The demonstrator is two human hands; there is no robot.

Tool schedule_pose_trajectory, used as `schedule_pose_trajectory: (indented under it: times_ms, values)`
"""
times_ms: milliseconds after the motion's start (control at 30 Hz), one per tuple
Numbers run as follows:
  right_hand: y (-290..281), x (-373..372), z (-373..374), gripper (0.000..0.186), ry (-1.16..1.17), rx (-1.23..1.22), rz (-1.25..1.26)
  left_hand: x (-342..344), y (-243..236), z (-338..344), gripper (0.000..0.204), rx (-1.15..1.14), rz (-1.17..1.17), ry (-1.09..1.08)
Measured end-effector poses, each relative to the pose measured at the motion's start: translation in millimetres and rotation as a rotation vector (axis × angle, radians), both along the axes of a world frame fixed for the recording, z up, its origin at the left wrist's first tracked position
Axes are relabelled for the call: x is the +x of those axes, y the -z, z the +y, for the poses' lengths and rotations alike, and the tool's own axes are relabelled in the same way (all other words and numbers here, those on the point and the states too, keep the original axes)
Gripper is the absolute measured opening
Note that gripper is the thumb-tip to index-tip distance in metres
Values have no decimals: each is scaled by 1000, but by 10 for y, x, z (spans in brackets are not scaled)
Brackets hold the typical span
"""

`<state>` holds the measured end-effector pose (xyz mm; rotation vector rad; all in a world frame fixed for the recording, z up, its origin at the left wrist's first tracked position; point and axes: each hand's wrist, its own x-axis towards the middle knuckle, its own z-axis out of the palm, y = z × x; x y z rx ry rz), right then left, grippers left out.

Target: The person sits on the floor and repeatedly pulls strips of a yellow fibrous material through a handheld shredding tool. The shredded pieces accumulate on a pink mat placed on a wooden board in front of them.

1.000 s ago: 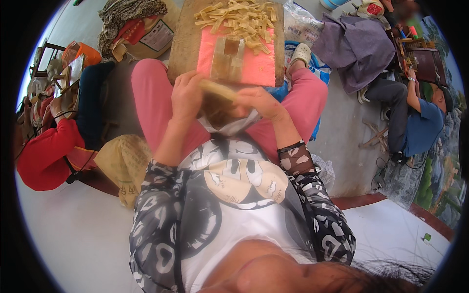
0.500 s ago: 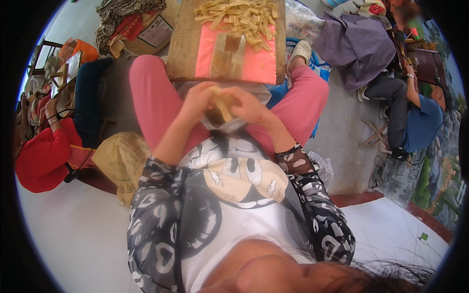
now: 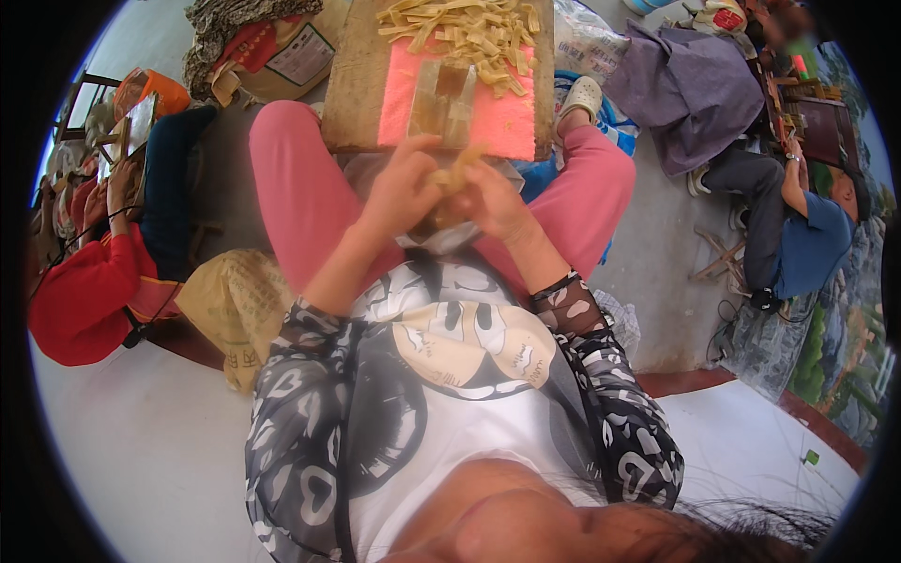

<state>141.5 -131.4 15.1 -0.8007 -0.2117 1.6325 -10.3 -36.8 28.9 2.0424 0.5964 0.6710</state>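
Observation:
Above my lap, my left hand [image 3: 405, 190] and my right hand [image 3: 496, 199] work close together with bent fingers. Between them a pale yellow, ribbon-like strip [image 3: 457, 171] is pinched from both sides and bends upward in a curve. Under the hands lies a clear plastic bag [image 3: 441, 242] with brownish contents, partly covered by my fingers. Just beyond, a see-through rectangular block [image 3: 441, 103] rests on a pink cloth [image 3: 507, 131]. A loose heap of similar yellow strips [image 3: 465, 33] covers the cloth's far part.
The cloth lies on a wooden board [image 3: 352, 89] beyond my knees. A yellowish woven sack [image 3: 235, 305] stands at my left, a packed sack [image 3: 291, 61] farther off. People sit on both sides, one in red [image 3: 84, 300], one in blue [image 3: 817, 239]. A purple-grey cloth [image 3: 690, 94] drapes at right.
My hands have risen slightly toward the board and moved apart a little. The strip, earlier hanging down over the bag, now curves up between my fingers.

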Motion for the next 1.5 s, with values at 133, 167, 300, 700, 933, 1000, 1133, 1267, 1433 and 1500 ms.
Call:
schedule_pose_trajectory:
  times_ms: [133, 167, 300, 700, 933, 1000, 1133, 1267, 1433, 1500]
  values:
    - [86, 28, 11, 18, -104, -42, -23, 39, -78, -79, 18, 220, -56, 133]
    - [103, 24, 11, 19, -112, -66, -37, 38, -81, -78, 19, 195, -40, 139]
    - [144, 67, 4, 21, -161, -42, -28, 56, -117, -79, 22, 314, -50, 152]
    - [53, 89, 0, 31, -83, -16, -234, 45, 164, -18, 7, -459, 40, 70]
    - [47, -8, -35, 24, -150, 70, -874, 5, 76, -35, 9, -310, 195, 56]
    - [113, 11, -37, 24, -114, 175, -1135, 11, 89, -37, 10, -266, 201, 34]
    - [181, 55, -30, 25, -129, 136, -845, 40, 168, -14, 11, -178, 159, -60]
    - [-36, 101, -55, 28, -257, 8, -141, -28, 126, 68, 12, -33, 169, -18]
    - [87, 163, -31, 27, -230, -47, -297, -57, -14, 2, 16, -91, 237, 103]
    - [146, 159, -28, 25, -168, -33, -399, -56, -22, -8, 18, -227, 281, 108]
